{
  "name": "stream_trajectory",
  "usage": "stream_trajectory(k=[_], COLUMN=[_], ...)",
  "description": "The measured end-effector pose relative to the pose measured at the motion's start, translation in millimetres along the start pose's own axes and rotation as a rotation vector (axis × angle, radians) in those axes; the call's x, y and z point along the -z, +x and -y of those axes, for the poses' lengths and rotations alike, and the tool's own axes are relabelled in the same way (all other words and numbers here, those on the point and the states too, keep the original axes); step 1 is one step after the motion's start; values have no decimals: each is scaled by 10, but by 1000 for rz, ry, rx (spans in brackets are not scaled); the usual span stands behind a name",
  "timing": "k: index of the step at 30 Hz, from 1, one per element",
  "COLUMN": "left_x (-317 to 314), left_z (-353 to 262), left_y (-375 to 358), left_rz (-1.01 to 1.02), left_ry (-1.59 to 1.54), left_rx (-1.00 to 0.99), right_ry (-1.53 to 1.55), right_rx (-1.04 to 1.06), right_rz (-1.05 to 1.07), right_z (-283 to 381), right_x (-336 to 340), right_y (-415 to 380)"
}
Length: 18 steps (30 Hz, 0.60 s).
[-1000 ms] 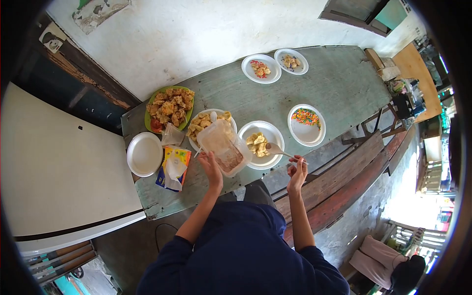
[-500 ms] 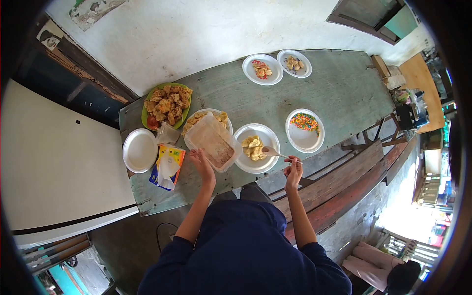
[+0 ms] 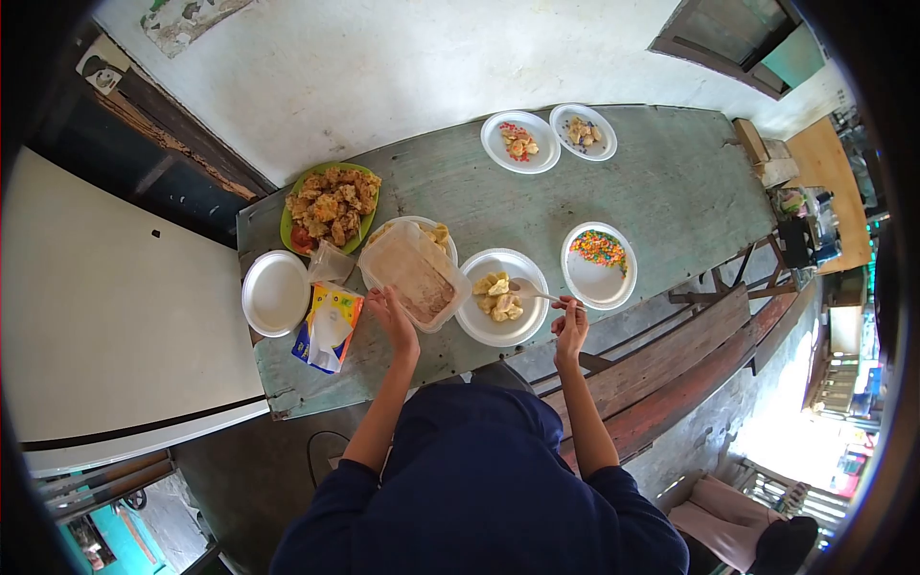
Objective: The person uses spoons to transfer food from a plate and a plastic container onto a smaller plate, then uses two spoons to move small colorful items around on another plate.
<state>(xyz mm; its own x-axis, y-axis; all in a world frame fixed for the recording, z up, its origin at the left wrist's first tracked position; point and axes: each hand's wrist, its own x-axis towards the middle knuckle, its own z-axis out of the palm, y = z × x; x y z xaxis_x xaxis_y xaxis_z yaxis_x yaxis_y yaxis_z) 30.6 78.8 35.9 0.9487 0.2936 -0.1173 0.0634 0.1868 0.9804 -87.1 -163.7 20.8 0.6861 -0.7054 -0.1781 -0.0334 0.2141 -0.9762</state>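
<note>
Your left hand (image 3: 395, 316) grips the plastic container (image 3: 414, 275); your right hand (image 3: 569, 321) pinches a spoon (image 3: 533, 291) over the near-edge plate (image 3: 503, 296).

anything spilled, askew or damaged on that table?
No spill that I can see. The clear container is held tilted by the left hand, overlapping a plate of food behind it. A tissue pack lies skewed near the table edge. Wall paint looks flaked.
</note>
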Motion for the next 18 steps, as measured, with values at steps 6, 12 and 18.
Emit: stream_trajectory(k=[6,12,18], left_x=[-40,-46,-68], left_z=[-40,-141,-179], left_y=[87,180,258], left_rz=[-37,-5,-33], left_ry=[-22,-23,-52], left_rx=[-4,-8,-26], right_ry=[-52,-75,-79], right_rx=[12,15,14], right_rz=[22,16,11], right_z=[-22,-52,-20], right_x=[-65,-61,-134], right_y=[68,123,153])
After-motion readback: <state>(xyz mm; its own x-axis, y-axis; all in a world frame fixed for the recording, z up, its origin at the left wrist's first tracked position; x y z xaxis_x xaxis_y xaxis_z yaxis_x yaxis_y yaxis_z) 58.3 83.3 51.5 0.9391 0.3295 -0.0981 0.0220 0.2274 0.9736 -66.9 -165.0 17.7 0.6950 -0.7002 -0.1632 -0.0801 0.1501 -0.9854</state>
